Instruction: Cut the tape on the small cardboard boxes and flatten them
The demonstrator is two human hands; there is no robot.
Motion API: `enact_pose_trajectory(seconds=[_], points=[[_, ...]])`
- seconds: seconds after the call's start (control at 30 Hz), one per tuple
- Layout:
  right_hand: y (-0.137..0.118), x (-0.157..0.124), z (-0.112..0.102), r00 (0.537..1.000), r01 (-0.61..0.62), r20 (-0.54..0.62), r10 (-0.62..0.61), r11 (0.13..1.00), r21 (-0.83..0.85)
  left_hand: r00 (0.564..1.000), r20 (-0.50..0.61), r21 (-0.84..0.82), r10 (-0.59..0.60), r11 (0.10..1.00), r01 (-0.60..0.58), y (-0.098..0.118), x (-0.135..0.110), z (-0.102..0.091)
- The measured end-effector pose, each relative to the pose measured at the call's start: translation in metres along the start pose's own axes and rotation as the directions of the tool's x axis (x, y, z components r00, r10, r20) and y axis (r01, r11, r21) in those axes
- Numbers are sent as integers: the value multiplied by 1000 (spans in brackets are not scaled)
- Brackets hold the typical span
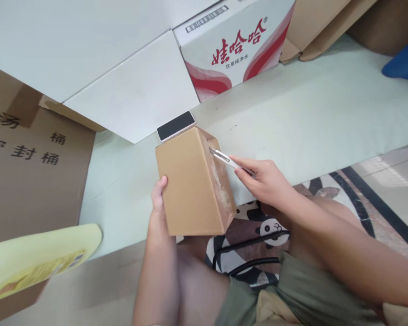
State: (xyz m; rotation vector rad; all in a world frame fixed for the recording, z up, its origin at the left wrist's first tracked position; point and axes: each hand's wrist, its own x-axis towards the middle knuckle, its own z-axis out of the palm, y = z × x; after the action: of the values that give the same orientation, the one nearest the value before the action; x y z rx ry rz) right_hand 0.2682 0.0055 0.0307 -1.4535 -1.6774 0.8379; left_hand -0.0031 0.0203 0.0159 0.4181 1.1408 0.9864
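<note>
A small brown cardboard box (190,185) is tilted at the near edge of the pale bench, its taped side turned to the right. My left hand (159,194) grips the box from its left side; the thumb lies on the front face and the other fingers are hidden behind. In my right hand (263,179) is a white utility knife (229,160), pinched between thumb and fingers. The tip of its blade meets the taped side near the upper edge; I cannot tell whether it has cut in. Just behind the box lies a flat black-topped device (176,126) with a white rim.
Along the back of the bench (313,104) stand a white carton (132,86) and a white-and-red carton (238,54). A large brown carton (34,181) and a pale yellow bottle (44,258) are at left. A blue object (404,61) sits at far right.
</note>
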Motion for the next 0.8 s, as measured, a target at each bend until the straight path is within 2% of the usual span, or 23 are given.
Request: enact_pose_trajectory(seconds=[0.23,0.37,0.6,0.7,0.8], points=[[-5,-3,1,1000,-4,27,3,999,41,999,1,-103,34,994,-34,1,-3,7],[-5,-7,3,999,-13,50,11,999,48,995,28,-110,97,990,-93,0,-1,1],[-4,-7,5,995,-22,99,15,998,64,996,35,-89,82,993,-79,-4,1,-5],[-3,-8,4,996,-32,90,26,997,70,989,42,-107,140,985,-135,-5,1,-3],[-2,-9,1,997,-20,82,11,995,102,977,-6,-131,214,968,-213,-2,5,-7]])
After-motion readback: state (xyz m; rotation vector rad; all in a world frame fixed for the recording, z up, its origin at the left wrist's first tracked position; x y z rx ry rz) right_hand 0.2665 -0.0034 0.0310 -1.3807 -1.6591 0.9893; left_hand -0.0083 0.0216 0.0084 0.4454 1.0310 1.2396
